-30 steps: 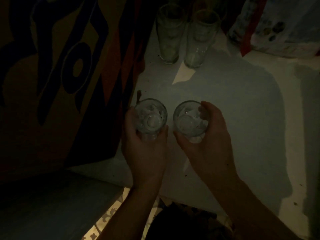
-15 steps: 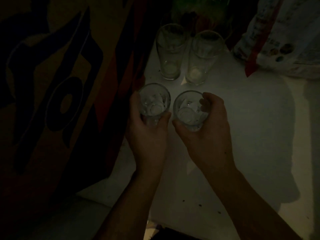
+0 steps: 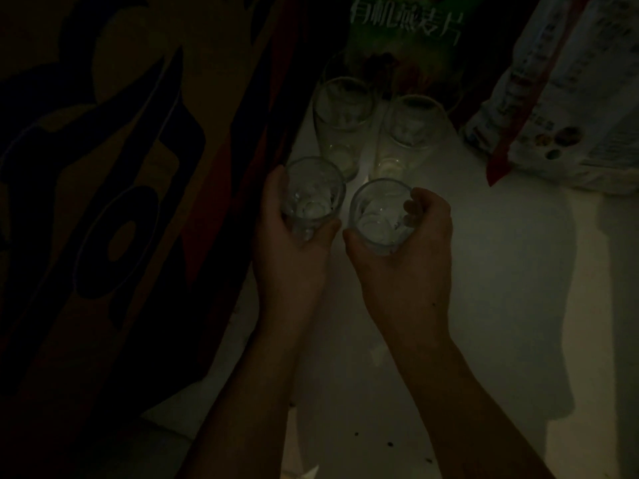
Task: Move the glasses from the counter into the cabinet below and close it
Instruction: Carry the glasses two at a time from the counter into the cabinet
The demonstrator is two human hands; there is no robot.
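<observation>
Compared with a second ago, my two hands have carried their glasses away from me toward twelve o'clock, so they now sit just short of the two standing glasses, and a green printed packet (image 3: 403,32) has come into view at the far end. I count four glasses in all. My left hand (image 3: 294,250) is clenched around the left glass (image 3: 313,195), fingers (image 3: 273,198) curled round its far side; my right hand (image 3: 404,257) grasps the right glass (image 3: 380,216), with fingertips hooked over its rim at three o'clock. The two held glasses are just beside each other, nearly touching. Beyond them, on the pale counter (image 3: 501,271), stand the rear left glass (image 3: 342,122) and the rear right glass (image 3: 411,133), upright and side by side. All four look empty, though the light is very dim. A white printed bag (image 3: 570,115) lies at two o'clock, and a large patterned box (image 3: 121,202) fills the nine o'clock side.
</observation>
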